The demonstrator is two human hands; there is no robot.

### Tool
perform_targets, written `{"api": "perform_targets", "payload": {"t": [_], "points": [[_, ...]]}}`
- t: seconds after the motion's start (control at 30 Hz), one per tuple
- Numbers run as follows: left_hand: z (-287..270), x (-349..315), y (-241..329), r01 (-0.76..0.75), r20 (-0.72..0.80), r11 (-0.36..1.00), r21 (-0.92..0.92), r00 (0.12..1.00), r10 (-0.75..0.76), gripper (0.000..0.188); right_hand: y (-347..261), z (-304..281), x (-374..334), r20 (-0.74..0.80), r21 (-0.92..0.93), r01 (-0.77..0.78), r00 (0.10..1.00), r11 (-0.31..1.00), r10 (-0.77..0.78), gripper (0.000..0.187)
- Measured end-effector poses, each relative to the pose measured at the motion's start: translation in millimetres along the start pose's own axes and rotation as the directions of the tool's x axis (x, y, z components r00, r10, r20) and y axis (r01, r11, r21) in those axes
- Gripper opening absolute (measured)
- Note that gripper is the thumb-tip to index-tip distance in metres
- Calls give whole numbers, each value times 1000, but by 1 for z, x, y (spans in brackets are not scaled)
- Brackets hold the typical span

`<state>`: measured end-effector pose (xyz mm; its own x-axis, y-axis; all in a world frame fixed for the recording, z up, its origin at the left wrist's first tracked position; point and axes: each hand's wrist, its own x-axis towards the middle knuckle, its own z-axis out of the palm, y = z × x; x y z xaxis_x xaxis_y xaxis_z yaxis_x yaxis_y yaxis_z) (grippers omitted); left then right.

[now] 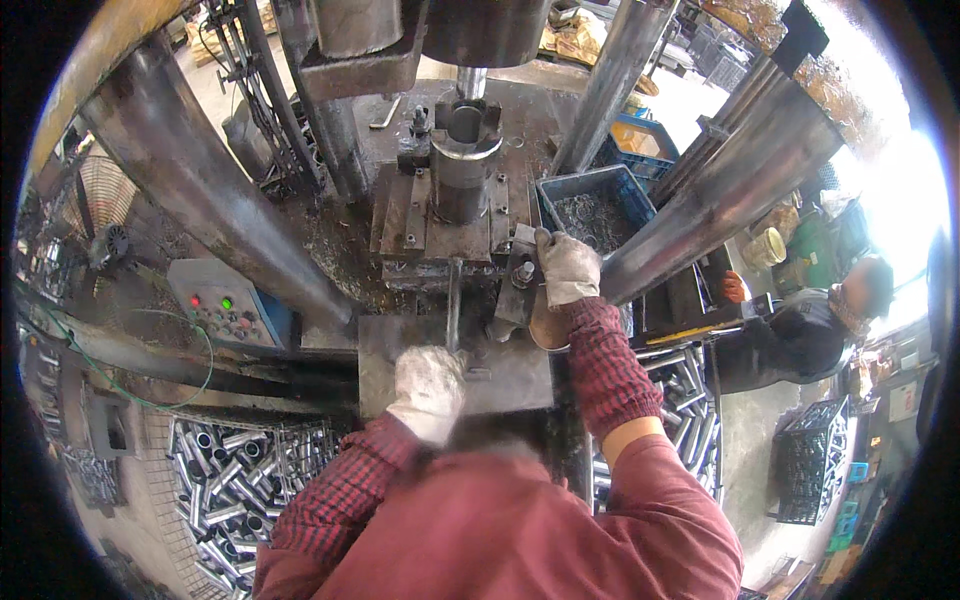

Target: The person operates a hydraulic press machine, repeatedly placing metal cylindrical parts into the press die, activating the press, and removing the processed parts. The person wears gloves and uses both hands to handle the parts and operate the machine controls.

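Head view: the left hand, in a thick, soiled off-white glove, lies over a flat grey steel plate. Its grip looks curled closed about the near end of a smooth, shiny metal rod; the fingertips are hidden. From there the rod runs straight ahead to the base of a blocky steel die, whose round, dull body has a notched, hollow top. The right hand, in a similar rumpled glove, is bent at a small dark piece; whether its grip has hold of it, I cannot tell. Just beyond it sits a blue plastic bin of tangled grey shavings. Thick, scuffed metal columns slant up on both sides. Left of the plate are a control box with round red and green buttons and, nearer, a wire crate of glossy, hollow tubes.
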<state>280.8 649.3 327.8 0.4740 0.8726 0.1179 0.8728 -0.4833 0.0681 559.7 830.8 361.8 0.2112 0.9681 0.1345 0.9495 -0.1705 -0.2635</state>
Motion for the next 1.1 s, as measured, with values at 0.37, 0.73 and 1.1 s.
{"api": "perform_targets", "payload": {"t": [0.37,0.73,1.1], "points": [[-4,-4,-20,-256,178,967,-10,951,253,38,14,17,25,-182,-128,108,975,986,-130,58],[0,-4,-11,-198,194,977,75,964,181,19,15,15,25,-85,-138,97,990,986,-109,52],[-4,-16,-12,-253,159,967,41,957,243,54,29,25,61,-91,-37,258,961,966,-260,49]]}}
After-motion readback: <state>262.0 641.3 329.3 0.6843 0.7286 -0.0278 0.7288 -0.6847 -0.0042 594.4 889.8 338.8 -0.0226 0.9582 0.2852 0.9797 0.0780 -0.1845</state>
